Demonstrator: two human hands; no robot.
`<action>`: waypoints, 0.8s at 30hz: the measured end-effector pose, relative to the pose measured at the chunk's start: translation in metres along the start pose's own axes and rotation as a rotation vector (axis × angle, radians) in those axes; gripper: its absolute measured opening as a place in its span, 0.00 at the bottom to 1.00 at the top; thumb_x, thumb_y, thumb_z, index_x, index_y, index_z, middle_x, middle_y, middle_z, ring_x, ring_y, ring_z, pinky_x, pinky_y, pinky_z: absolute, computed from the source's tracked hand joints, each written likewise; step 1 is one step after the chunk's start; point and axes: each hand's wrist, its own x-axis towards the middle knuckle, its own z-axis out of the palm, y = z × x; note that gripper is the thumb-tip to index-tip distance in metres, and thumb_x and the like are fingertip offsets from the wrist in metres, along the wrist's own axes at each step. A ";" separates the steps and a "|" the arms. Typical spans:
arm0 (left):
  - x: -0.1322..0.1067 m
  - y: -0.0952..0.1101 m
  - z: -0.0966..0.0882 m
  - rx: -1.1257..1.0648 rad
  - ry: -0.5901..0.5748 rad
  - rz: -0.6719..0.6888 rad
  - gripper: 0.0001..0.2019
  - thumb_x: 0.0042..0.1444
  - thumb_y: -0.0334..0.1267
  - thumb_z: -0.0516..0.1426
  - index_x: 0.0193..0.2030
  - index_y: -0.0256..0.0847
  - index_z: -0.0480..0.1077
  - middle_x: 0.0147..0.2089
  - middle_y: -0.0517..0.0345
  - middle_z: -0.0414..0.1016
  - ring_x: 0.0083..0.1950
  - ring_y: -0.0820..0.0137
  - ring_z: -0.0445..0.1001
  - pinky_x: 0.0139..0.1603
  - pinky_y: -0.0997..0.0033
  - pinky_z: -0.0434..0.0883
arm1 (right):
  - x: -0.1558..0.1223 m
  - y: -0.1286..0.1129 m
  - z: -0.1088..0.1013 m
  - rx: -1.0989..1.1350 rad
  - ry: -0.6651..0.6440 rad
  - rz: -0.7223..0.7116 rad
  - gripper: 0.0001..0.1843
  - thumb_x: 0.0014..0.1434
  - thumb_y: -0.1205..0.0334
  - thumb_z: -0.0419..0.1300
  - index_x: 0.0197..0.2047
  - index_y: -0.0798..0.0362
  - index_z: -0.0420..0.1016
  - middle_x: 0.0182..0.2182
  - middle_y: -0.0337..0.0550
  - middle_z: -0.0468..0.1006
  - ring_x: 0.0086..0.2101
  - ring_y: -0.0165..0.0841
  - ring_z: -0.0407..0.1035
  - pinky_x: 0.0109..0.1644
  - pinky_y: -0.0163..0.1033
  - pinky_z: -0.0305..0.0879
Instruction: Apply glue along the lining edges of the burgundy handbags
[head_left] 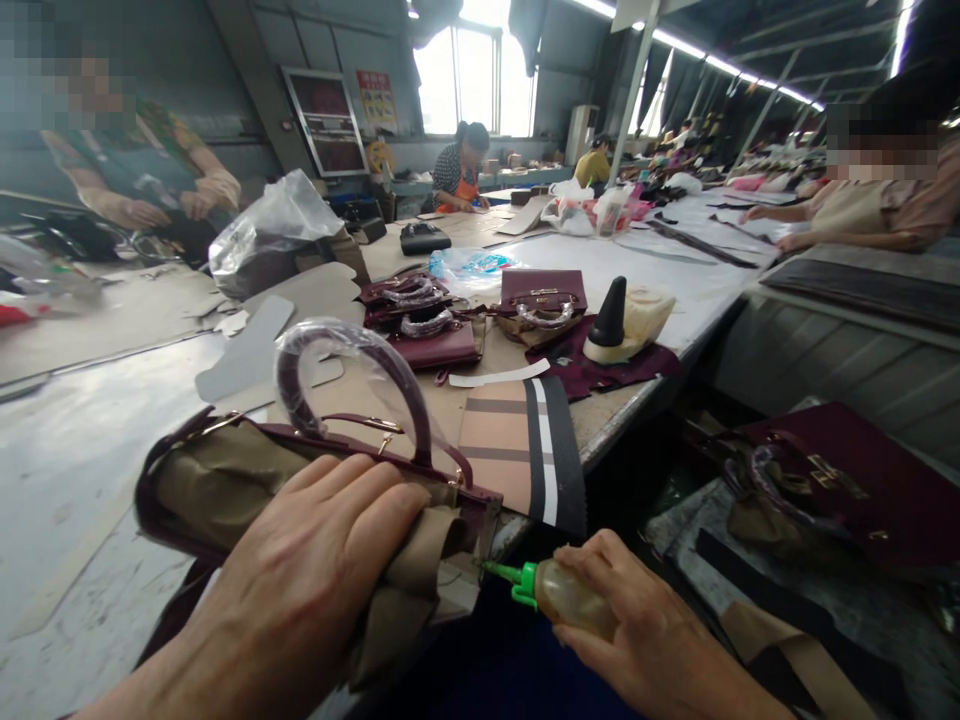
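A maroon handbag (442,480) lies on its side at the table's near edge, its plastic-wrapped handle (289,385) standing up and its olive lining (225,470) turned out. My left hand (322,570) is closed over the lining and the bag's edge. In my right hand (622,610) is a squeeze glue bottle (574,597) with a green nozzle. The nozzle tip meets or nearly meets the bag's corner beside the folded lining; exact contact is hard to make out.
Beyond the bag lie a striped panel (499,430), more maroon handbags (540,300) and a black cone-topped container (611,320) on maroon cloth. Another maroon bag (847,480) rests low at right. Co-workers sit or stand around the long table (67,430).
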 end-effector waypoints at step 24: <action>-0.029 0.008 0.001 -0.106 -0.016 -0.106 0.11 0.63 0.32 0.40 0.44 0.42 0.62 0.36 0.57 0.71 0.39 0.68 0.68 0.42 0.65 0.60 | 0.008 0.026 0.005 -0.001 0.155 -0.066 0.22 0.52 0.69 0.62 0.50 0.47 0.67 0.41 0.41 0.67 0.40 0.35 0.68 0.48 0.43 0.69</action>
